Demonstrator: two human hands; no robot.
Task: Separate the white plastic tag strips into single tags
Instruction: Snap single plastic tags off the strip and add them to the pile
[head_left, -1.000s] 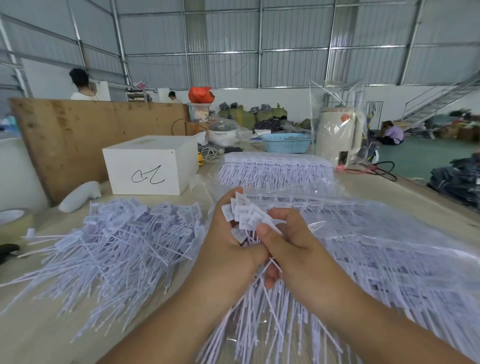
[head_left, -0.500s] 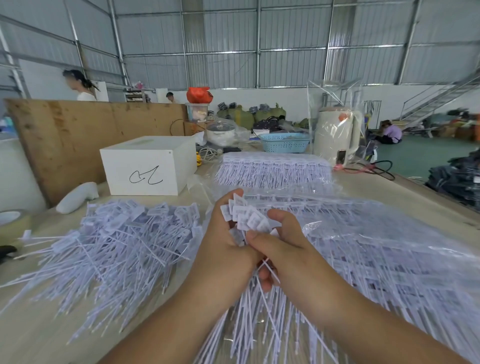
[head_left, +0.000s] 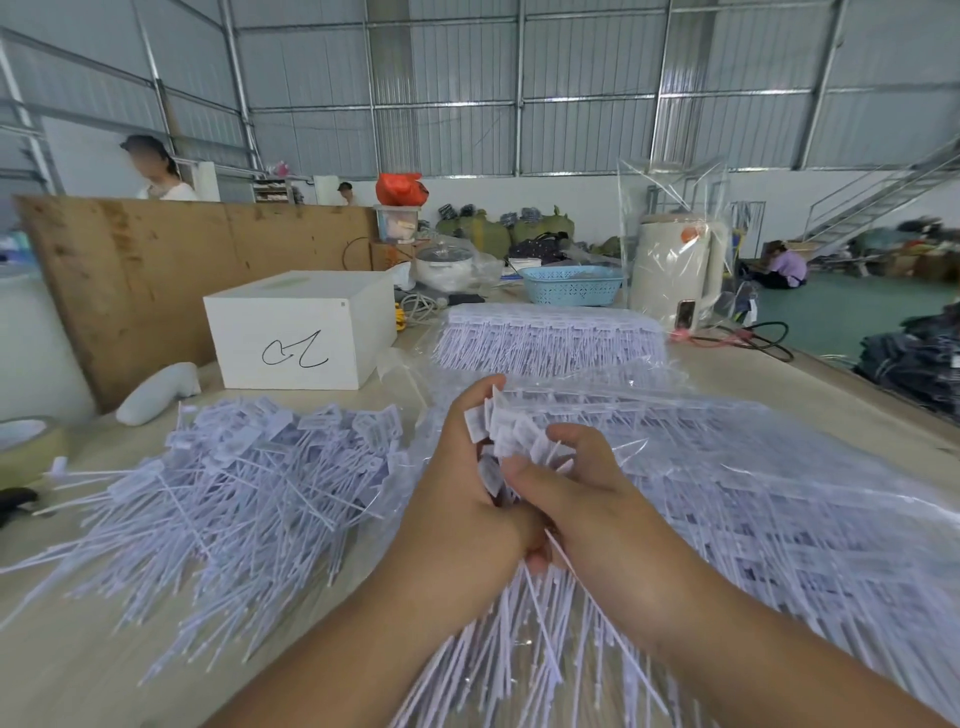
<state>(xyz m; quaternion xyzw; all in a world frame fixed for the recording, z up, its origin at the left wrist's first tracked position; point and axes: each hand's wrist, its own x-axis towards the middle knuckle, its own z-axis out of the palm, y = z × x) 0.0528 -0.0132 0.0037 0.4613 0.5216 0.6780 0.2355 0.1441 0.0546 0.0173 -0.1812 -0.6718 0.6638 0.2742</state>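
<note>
Item: bundle of white plastic tags (head_left: 511, 436), held upright at centre above the counter (head_left: 779, 384), flat heads up, thin tails fanning down toward the viewer. Left hand (head_left: 467, 499): grip closed round the bundle's stems. Right hand (head_left: 576, 499): thumb and curled fingers pinching tag heads at the bundle's right side; the 2 hands touch. Left of them: loose pile of single tags (head_left: 228, 493) on the counter. Right: tag strips under clear plastic film (head_left: 753, 493). Behind: second stack of strips (head_left: 550, 338), white box (head_left: 301, 332), blue basket (head_left: 571, 285).
</note>
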